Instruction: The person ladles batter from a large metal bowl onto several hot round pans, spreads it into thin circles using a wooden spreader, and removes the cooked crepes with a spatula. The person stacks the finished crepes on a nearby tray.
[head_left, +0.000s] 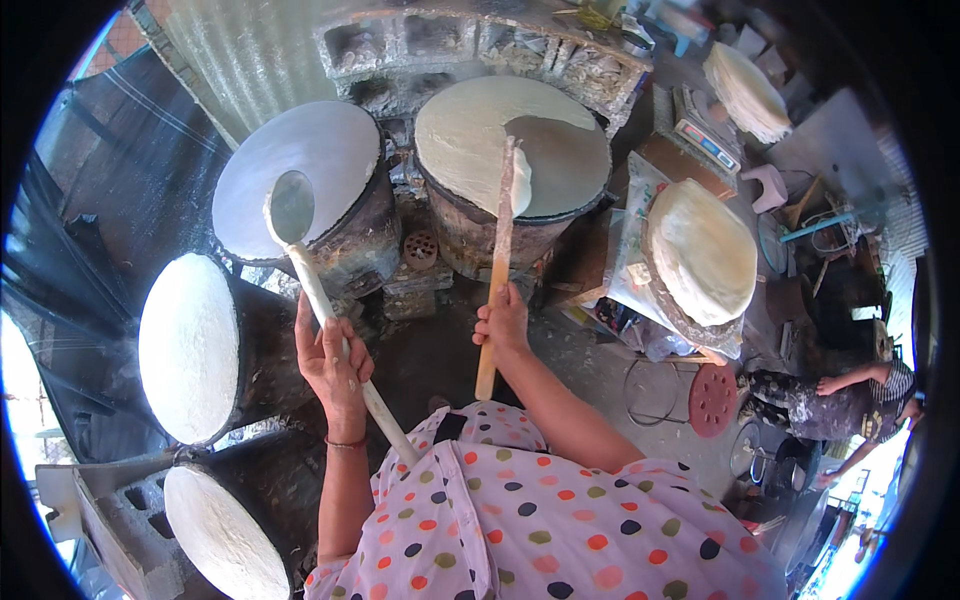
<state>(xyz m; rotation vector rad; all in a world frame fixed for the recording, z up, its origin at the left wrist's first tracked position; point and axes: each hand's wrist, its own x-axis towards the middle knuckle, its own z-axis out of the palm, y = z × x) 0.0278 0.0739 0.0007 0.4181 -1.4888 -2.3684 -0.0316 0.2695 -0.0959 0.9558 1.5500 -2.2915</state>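
Observation:
My left hand [333,368] grips the long pale handle of a ladle [292,208]. The ladle's round bowl hangs over a grey-white griddle [335,150] at the left, the griddle resting on a sooty drum stove [345,250]. Closed round a wooden stick [503,235] is my right hand [503,320]. The stick's upper end reaches over a second round griddle [575,165], also on a drum. A pale layer of batter [465,125] covers most of that griddle, with a grey patch at its right. Some white batter clings beside the stick's tip.
Two more white-topped griddles [190,350] [222,530] stand along the left. At the right, a stack of pale flat rounds [705,250] rests on a board, with another stack [745,90] farther back. A scale [705,140] lies nearby. Another person [830,400] is at far right.

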